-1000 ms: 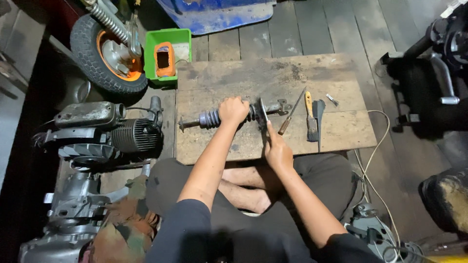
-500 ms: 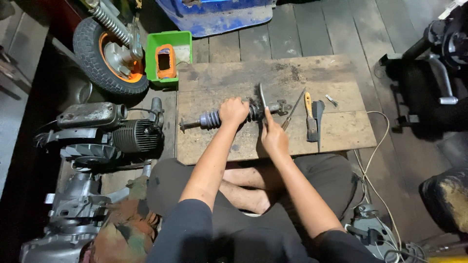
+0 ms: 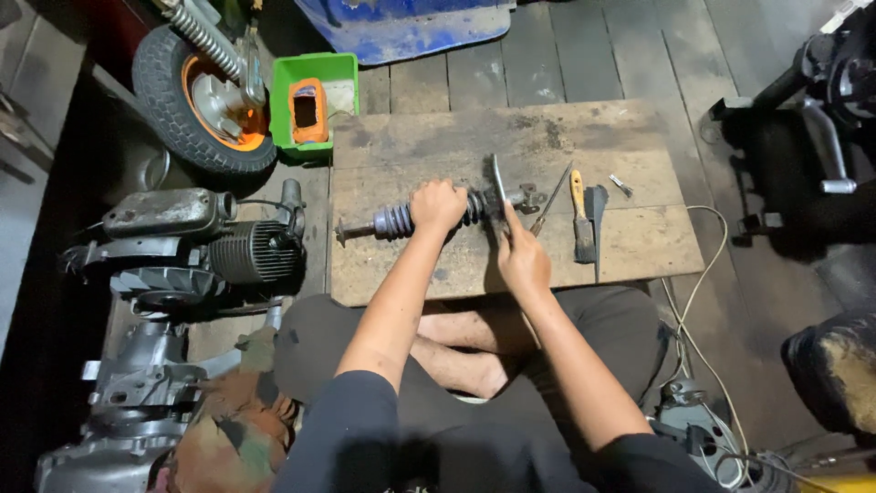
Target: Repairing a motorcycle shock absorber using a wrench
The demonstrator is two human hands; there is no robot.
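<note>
While the left hand (image 3: 440, 203) clamps down around the middle of the shaft with its ribbed rubber boot (image 3: 401, 219), the right hand (image 3: 522, 260) has a thin flat metal tool (image 3: 498, 183) pinched between fingers and thumb, its tip set right against the boot's right end, near the metal joint (image 3: 527, 195). That shaft lies crosswise on the worn wooden board (image 3: 630, 246), directly in front of the seated person's crossed legs, and the step in hand looks like prying or working at the boot's end or its clamp, left fist steadying, right hand levering. Left hand is fully closed over the boot, knuckles up; right hand is mostly closed too, gripping the tool's lower end, with the blade standing up and away from the body. The next move, by my reading, calls for a firm hold on the shaft so it does not roll, and careful pressure at the tip so it does not slip off the rubber. Just to the right on the board rest a screwdriver (image 3: 551, 199), a yellow-handled brush (image 3: 580, 217) and a dark tool (image 3: 598, 219), all untouched, and a green tray (image 3: 315, 75) sits beyond the board's far left corner beside a small tyre (image 3: 173, 119)
</note>
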